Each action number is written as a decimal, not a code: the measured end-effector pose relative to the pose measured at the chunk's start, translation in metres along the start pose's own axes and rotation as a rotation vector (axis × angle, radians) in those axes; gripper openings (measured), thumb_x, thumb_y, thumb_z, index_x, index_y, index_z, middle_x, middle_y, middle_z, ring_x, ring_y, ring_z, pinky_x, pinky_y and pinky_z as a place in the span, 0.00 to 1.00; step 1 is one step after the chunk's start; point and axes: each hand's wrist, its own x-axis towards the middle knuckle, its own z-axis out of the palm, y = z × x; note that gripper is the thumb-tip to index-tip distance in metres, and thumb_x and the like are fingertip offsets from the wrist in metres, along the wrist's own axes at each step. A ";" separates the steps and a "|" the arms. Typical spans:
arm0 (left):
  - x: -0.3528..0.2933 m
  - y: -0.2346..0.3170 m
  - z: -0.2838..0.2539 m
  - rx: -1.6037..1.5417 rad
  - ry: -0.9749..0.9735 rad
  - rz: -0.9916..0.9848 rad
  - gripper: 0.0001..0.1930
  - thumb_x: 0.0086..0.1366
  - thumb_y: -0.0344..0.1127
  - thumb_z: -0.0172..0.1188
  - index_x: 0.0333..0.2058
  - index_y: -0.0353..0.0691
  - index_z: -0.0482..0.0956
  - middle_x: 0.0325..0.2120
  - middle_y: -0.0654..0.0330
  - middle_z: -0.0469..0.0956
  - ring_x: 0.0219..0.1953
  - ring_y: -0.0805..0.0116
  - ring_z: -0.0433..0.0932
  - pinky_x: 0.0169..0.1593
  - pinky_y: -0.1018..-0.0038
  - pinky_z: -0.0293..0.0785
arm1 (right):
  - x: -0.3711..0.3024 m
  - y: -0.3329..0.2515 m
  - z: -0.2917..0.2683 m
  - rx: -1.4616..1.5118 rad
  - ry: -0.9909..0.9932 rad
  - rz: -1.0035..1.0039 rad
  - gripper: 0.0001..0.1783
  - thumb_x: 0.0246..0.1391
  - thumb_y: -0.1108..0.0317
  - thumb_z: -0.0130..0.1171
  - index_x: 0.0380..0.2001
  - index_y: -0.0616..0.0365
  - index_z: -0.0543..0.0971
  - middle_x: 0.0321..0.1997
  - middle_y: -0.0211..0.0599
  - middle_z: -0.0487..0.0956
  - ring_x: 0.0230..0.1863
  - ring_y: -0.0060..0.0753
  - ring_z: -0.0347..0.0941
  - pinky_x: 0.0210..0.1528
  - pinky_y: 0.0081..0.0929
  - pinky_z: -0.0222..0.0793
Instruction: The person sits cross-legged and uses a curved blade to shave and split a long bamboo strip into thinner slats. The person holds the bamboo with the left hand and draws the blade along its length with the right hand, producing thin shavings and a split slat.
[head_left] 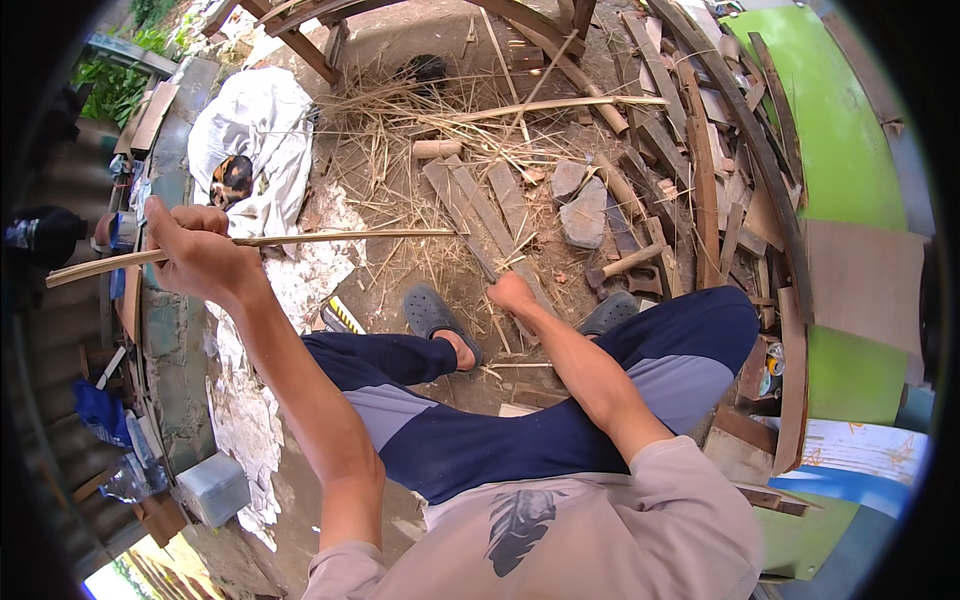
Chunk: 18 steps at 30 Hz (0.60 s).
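Observation:
My left hand (200, 250) is raised at the left, its fingers closed around a long thin bamboo strip (350, 235). The strip lies nearly level, one end out past my hand and the other reaching the middle. Low between my knees, my right hand (512, 292) is closed in a fist. A narrow, grey, blade-like tool (484, 262) runs from that fist toward the strip's far end; its handle is hidden in my fingers. Weathered boards (508, 195) lie on the ground just beyond and under my right hand.
Bamboo shavings (400, 130) litter the ground ahead. Stones (584, 215), a hammer (630, 262) and a saw (640, 283) lie to the right, before stacked planks (705, 180) and green panels (850, 150). A white cloth (250, 110) and clear plastic box (214, 489) are left. A wooden bench (310, 50) stands ahead.

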 end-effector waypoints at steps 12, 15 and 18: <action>-0.006 -0.001 0.002 0.056 0.053 -0.009 0.25 0.66 0.41 0.51 0.10 0.44 0.57 0.07 0.67 0.56 0.12 0.77 0.53 0.19 0.76 0.51 | -0.043 -0.059 0.000 -0.007 0.163 -0.168 0.17 0.44 0.62 0.55 0.31 0.66 0.79 0.30 0.59 0.79 0.34 0.58 0.77 0.40 0.44 0.72; 0.000 -0.001 0.010 0.007 0.005 -0.026 0.25 0.67 0.41 0.51 0.11 0.44 0.58 0.07 0.67 0.57 0.11 0.77 0.54 0.19 0.76 0.51 | -0.005 0.047 0.017 -0.142 0.017 0.100 0.15 0.46 0.63 0.55 0.30 0.64 0.80 0.34 0.58 0.79 0.37 0.51 0.79 0.40 0.42 0.73; 0.002 -0.003 -0.004 0.010 0.021 -0.023 0.25 0.67 0.41 0.49 0.11 0.46 0.55 0.08 0.68 0.55 0.12 0.78 0.51 0.18 0.76 0.48 | -0.012 0.040 0.009 -0.054 -0.204 0.159 0.15 0.46 0.65 0.53 0.28 0.68 0.80 0.26 0.56 0.79 0.26 0.48 0.78 0.31 0.42 0.73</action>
